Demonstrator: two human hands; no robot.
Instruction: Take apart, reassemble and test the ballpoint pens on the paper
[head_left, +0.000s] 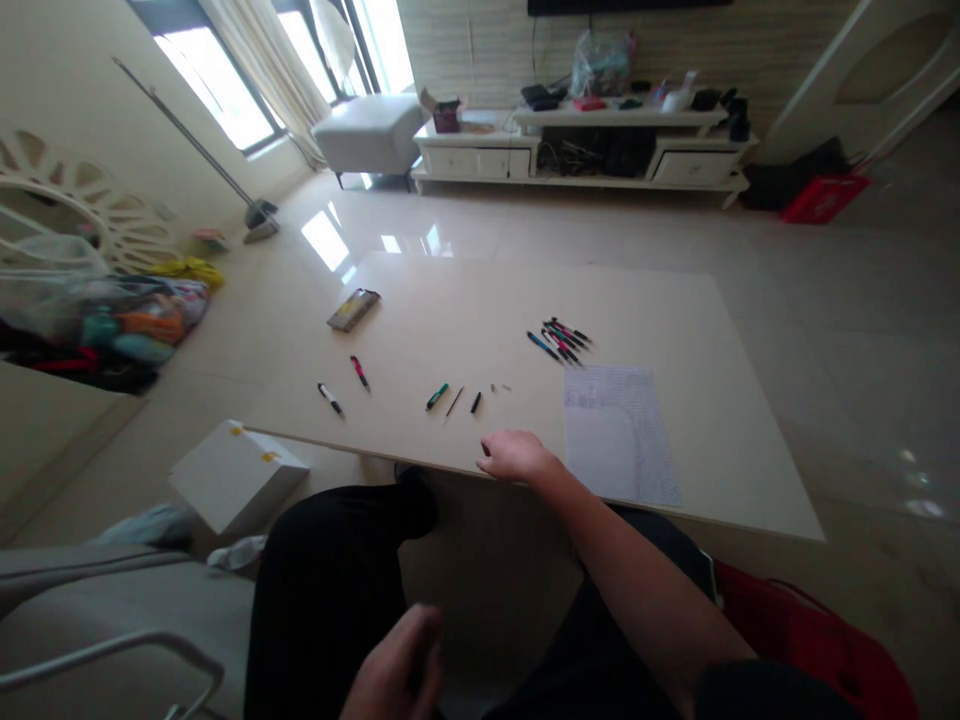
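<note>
- One big pale table point(465, 310) has all the pens on it.
- One sheet of paper point(600, 450) lies at the table's near edge, right of the middle.
- There are two hands. The left hand point(405, 665) is low, off the near edge, over the lap. It is curled and blurry, so I cannot tell if it pinches anything.
- The right hand point(514, 455) is at the near edge, just left of the paper. Its fingers are bent in, and I cannot tell what is in them.
- One flat box point(355, 310) sits near the left edge.
- One pile of pens point(566, 342) is past the paper, toward the far edge. I see at least five, but they overlap.
- Two pens lie alone on the left side: a white and black pen point(330, 400) and a red and black pen point(360, 373).
- One green pen tube point(436, 397) lies left of and beyond the right hand, slanting from near left to far right.
- One thin stick point(454, 402) is beside it, slanting the same way.
- One short black tube point(476, 403) is closest to the right hand, and its long way runs mostly near to far.
- Two tiny bits point(493, 387) lie just right of it.
</note>
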